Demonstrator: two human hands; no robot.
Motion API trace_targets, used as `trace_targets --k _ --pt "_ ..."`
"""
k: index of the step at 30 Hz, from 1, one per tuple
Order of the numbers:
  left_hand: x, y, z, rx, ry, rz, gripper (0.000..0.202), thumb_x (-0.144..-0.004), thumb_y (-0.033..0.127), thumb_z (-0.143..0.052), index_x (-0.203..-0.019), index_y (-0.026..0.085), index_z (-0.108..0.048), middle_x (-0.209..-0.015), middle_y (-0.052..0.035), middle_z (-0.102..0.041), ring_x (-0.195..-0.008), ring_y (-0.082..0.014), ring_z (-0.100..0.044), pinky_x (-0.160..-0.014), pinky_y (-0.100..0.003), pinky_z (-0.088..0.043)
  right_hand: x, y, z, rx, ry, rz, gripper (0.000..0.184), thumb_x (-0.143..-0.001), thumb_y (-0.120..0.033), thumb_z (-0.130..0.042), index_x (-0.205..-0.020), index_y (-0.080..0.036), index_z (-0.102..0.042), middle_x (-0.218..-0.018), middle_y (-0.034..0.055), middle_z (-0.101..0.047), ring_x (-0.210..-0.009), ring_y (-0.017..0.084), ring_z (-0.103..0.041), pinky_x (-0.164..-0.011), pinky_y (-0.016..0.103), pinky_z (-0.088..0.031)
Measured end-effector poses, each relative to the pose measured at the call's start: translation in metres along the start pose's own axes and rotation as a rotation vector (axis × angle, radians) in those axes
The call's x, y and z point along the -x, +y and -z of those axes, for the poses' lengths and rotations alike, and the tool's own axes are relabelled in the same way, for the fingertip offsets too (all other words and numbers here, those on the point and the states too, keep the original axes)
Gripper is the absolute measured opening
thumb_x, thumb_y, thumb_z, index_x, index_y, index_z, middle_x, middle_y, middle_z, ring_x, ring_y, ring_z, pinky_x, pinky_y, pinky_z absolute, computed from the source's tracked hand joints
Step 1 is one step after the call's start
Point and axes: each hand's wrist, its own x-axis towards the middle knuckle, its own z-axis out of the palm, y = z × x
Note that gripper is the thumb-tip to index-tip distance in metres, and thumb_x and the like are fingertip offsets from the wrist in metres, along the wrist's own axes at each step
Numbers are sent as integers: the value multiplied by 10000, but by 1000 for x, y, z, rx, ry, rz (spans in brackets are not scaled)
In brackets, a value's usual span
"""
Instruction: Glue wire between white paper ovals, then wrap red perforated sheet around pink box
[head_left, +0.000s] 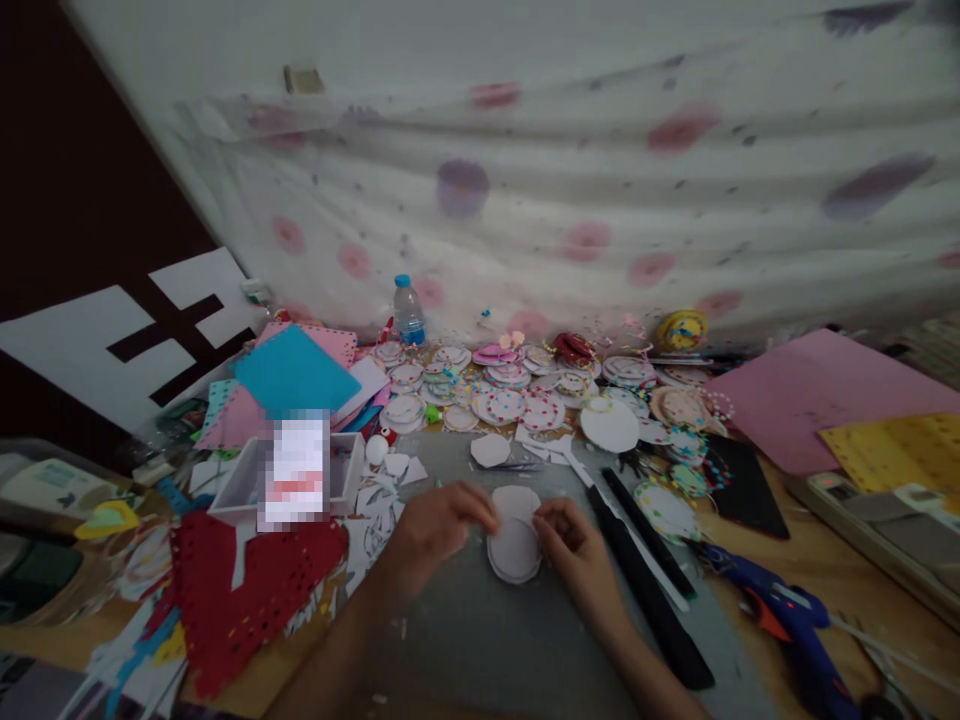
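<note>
While red felt (262, 590) lies left of the fingers, the left hand (442, 525) has its fingertips together by overlapping paper discs (516, 552), which lie between both hands' fingers. At the discs' right edge, the right hand (576, 550) bends thumb and forefinger close; whether either hand grips, I cannot tell. Farther right lies a glue gun (801, 612).

A blue-capped water bottle (409, 314) stands by the flowery curtain (525, 240) at the back, and on the right I've got a yellow sheet (896, 455) overlapping a pink one (825, 395) plus a blue glue gun (806, 625), with some holey red material (251, 600) way over on my left.
</note>
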Motion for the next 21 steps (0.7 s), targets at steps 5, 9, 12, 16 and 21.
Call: trace_targets --k 5,9,12,16,21 --pt "-30 -50 6 57 229 59 101 -829 242 -600 -877 168 -650 -848 -20 -628 -849 -152 -558 -803 -270 -412 -2 1 0 64 -47 -40 426 -736 -567 -635 -716 -146 -570 -521 -31 -458 -443 95 -416 -425 211 -312" --pt "-27 -68 8 99 284 157 135 -777 260 -617 -845 151 -660 -802 -34 -638 -790 -168 -562 -754 -272 -411 -2 1 0 71 -95 -104 454 -756 -596 -596 -689 -147 -582 -470 -26 -473 -386 103 -429 -395 218 -319" --pt "-26 -69 11 124 275 195 174 -757 289 -623 -850 146 -659 -802 -43 -639 -782 -171 -561 -743 -273 -414 -3 1 -1 59 -119 -122 463 -771 -609 -571 -686 -154 -587 -476 -20 -488 -416 107 -444 -419 218 -337" --pt "-27 -69 11 142 224 233 199 -754 312 -637 -860 146 -660 -818 -49 -647 -782 -171 -568 -740 -275 -421 -5 2 -1 80 -179 -133 430 -766 -575 -605 -705 -149 -611 -522 -11 -508 -473 105 -450 -454 212 -336" --pt "-26 -67 10 150 173 265 216 -758 324 -657 -883 149 -659 -841 -50 -655 -818 -175 -583 -775 -283 -426 -4 3 0 75 -255 -161 356 -759 -495 -663 -710 -143 -636 -562 -7 -520 -508 90 -429 -481 207 -303"
